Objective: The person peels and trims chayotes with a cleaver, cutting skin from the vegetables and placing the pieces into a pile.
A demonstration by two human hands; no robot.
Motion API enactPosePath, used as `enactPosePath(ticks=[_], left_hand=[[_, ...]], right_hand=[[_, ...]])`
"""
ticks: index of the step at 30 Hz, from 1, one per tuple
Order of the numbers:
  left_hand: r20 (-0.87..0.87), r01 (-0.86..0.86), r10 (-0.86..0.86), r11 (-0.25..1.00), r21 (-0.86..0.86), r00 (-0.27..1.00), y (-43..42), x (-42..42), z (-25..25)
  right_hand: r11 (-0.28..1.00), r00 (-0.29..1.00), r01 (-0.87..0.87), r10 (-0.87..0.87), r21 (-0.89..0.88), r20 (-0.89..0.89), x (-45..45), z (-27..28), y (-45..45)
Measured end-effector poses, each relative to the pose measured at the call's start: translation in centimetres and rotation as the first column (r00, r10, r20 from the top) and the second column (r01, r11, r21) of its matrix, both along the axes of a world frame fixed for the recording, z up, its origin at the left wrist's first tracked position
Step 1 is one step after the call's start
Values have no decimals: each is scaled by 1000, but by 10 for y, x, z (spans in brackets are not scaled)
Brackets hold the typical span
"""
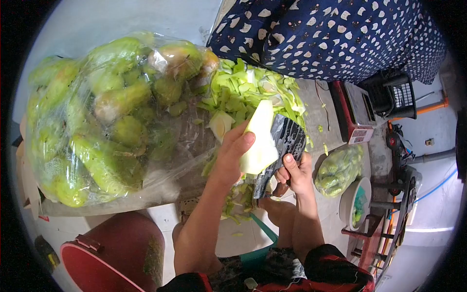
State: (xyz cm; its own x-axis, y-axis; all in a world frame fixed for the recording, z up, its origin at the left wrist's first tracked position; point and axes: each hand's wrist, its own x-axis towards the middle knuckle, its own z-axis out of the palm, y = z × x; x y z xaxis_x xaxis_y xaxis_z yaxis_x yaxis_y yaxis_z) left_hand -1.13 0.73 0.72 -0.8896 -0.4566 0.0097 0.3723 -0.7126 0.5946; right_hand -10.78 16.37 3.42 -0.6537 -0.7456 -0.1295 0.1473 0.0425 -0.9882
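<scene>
A pale, peeled piece of fruit or vegetable (261, 146) is gripped in my left hand (233, 153), thumb on its side. My right hand (296, 174) is closed at the lower edge of a black patterned thing (288, 141), perhaps a wide blade or a sheet, beside the peeled piece. Whether a handle lies inside my right fingers is hidden. Behind both hands spreads a heap of green peelings (253, 85). A cut pale chunk (221, 124) rests just left of the peeled piece.
A large clear bag of green produce (107, 121) fills the left of the table (112, 208). Below stands a red bin (114, 253). To the right are a red scale (352, 112), a smaller produce bag (340, 170), a white bucket (346, 207) and a black basket (389, 95).
</scene>
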Motion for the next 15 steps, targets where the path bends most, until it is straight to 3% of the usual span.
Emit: enactPosePath(ticks=[7,12,15], left_hand=[[23,-45,43,996,76,999,7,4,12],[3,-3,3,999,37,1000,5,0,2],[-9,24,-24,1000,-20,1000,6,-2,-2]], right_hand=[[997,996,-82,82,8,38,-9,3,7],[1000,1000,1,-1,13,-21,-2,0,3],[998,998,36,-33,-60,51,3,1,-1]])
